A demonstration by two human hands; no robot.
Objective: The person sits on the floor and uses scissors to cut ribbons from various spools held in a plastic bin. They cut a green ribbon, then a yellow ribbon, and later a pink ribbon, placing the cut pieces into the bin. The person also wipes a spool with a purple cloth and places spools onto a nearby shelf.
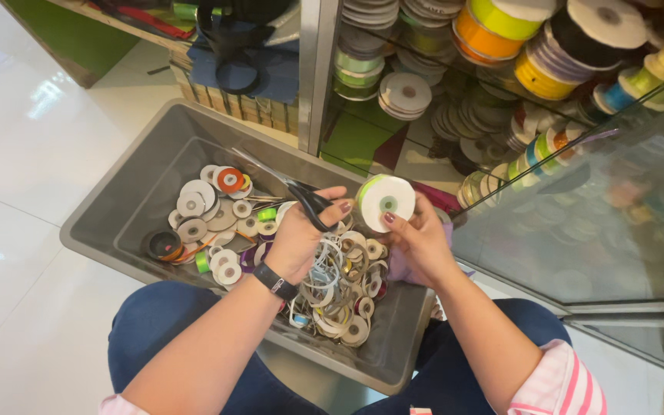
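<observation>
Both forearms come up from the bottom edge and meet in the middle. The left hand (299, 234) is closed in a loose fist, thumb on top — a dark band sits on its wrist. The right hand (420, 240) pinches with its raised fingertips (388, 218).

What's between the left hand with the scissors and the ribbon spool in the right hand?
Nothing: head view shows a bare gap between left hand and ribbon spool; loose reels lie in the grey bin below.
</observation>
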